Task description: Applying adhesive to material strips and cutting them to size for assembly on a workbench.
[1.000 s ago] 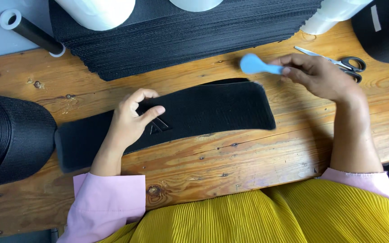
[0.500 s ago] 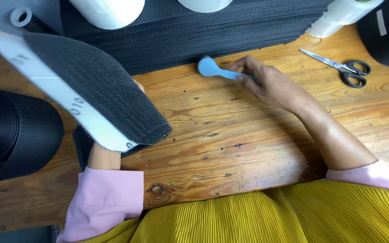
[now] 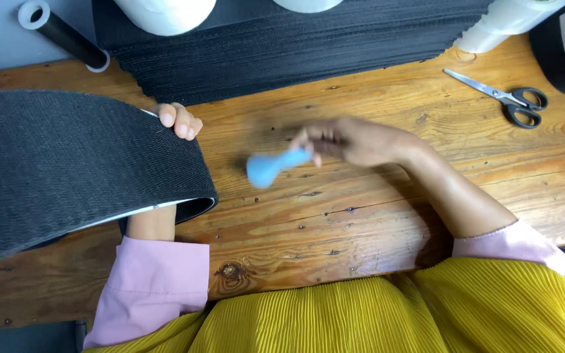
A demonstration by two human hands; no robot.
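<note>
left hand (image 3: 179, 119): at 10 o'clock from table centre, mostly hidden behind the strip; only fingertips show, curled closed over the strip's top edge, gripping it.
strip (image 3: 67, 163): wide black mesh piece with a pale underside edge, lifted off the table (image 3: 361, 222) and curved toward the camera; fills the 9 o'clock side, covers the left forearm.
right hand (image 3: 354, 140): near centre, motion-blurred, fingers closed on the thin end of the blue tool.
tool (image 3: 271, 167): light blue, rounded head pointing to 8 o'clock, just right of the strip's free end, not touching it. Can't tell if it touches the table.
scissors (image 3: 506, 99): black handles, lying flat at 2 o'clock, well apart from both hands.
stack (image 3: 295, 49): pile of black mesh pieces along 12 o'clock, just beyond the left fingertips.
rolls: white roll (image 3: 165, 12) on the stack at 11 o'clock; another white roll (image 3: 505, 26) at 1 o'clock; black tube (image 3: 63, 36) with a white end at 10 o'clock.
clothing: pink cuffs, yellow pleated top at 6 o'clock.
</note>
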